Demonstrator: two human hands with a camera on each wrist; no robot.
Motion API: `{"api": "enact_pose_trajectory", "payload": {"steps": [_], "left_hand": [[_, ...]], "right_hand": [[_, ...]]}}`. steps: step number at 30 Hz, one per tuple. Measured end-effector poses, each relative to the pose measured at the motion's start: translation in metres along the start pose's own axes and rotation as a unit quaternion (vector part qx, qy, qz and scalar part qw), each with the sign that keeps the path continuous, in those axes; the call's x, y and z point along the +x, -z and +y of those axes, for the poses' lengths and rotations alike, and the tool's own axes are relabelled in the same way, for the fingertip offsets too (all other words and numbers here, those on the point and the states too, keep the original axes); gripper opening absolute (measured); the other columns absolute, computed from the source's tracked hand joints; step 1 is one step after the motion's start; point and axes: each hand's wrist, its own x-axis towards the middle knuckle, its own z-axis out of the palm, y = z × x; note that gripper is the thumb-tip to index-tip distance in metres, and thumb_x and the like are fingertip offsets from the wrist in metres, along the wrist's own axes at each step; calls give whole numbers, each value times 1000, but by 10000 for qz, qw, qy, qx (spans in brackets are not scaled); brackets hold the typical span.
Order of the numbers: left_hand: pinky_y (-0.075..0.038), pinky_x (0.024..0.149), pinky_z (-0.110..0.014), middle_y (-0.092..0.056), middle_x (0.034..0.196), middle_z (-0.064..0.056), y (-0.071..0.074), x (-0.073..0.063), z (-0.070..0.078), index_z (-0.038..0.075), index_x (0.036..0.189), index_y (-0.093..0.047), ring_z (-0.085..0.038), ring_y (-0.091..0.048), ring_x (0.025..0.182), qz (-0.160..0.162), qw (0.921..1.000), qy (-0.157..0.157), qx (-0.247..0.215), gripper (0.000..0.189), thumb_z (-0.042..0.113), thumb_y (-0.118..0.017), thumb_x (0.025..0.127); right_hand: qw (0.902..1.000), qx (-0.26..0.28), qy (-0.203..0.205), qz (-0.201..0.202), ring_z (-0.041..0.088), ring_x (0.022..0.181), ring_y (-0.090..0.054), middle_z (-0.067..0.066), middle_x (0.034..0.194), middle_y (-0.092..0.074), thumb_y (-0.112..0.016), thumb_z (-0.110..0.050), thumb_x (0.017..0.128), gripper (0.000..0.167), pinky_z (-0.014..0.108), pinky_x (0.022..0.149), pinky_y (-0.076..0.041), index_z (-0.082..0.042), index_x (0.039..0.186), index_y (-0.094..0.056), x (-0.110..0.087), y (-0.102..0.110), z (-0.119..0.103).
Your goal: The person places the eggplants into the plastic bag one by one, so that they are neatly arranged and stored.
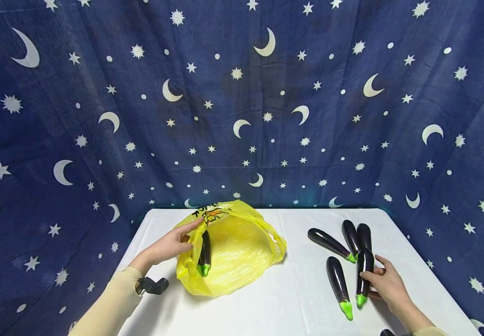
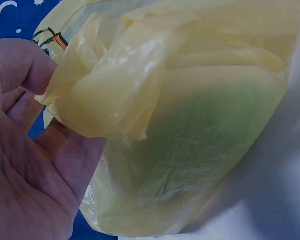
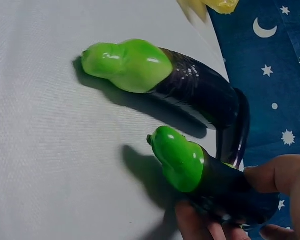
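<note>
On the left of the table, a yellow plastic bag (image 1: 242,252) lies with its mouth facing the head camera. My left hand (image 1: 168,245) pinches the bag's rim between thumb and fingers; the left wrist view shows the thin film (image 2: 115,95) bunched there. Inside the bag, by its left side, is a dark eggplant (image 1: 206,252) with a green stem end. At the right, my right hand (image 1: 389,284) grips another eggplant (image 1: 364,275) from its right side, thumb on top. Its bright green cap (image 3: 182,162) points away from the palm, and a shadow falls on the cloth below it.
Several more eggplants lie beside the held one: one just left (image 1: 339,282), one slanting behind (image 1: 327,241), and two at the back. A dark tip (image 1: 386,332) shows at the bottom edge. A white cloth (image 1: 292,289) covers the table; a blue star-patterned curtain (image 1: 242,116) hangs behind.
</note>
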Motion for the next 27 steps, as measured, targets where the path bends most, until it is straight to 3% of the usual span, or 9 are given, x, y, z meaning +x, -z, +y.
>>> {"api": "enact_pose_trajectory", "payload": {"steps": [4,10,13,20,27], "left_hand": [[-51,91,-29,-26,167,-7,0,0,0,25,163,-28,-28,-59,114,20,10000,-10,-39,83,2,-64,92],[-51,93,-29,-23,168,-6,1,0,0,23,164,-26,-30,-54,127,7,9995,-40,-309,84,0,-63,93],[-52,92,-30,-22,168,-6,0,1,0,23,164,-25,-31,-55,125,0,9989,-67,-458,84,-1,-62,93],[-51,92,-30,-25,167,-3,0,2,-1,26,164,-28,-28,-56,119,84,9994,-15,-339,83,1,-63,93],[-47,97,-26,-24,168,-1,-2,1,1,25,163,-29,-32,-47,134,154,9994,-31,-315,82,1,-62,92]], "right_hand": [[9999,-65,1,103,15,78,-64,21,110,-50,-66,-5,91,90,42,67,-60,9,159,-9,0,3,-5],[9996,-205,12,210,15,79,-65,23,114,-48,-67,-9,92,90,42,68,-60,7,160,-10,2,6,-14],[9998,-121,9,172,15,81,-65,26,120,-47,-67,-9,93,91,42,69,-60,4,161,-9,2,6,-18],[9996,212,104,-157,9,86,-67,37,139,-40,-69,-12,95,94,39,73,-60,-2,163,-6,1,3,-28],[9976,436,289,-444,4,88,-64,38,150,-31,-69,-15,96,94,38,74,-60,-7,165,-5,-1,-8,-36]]}}
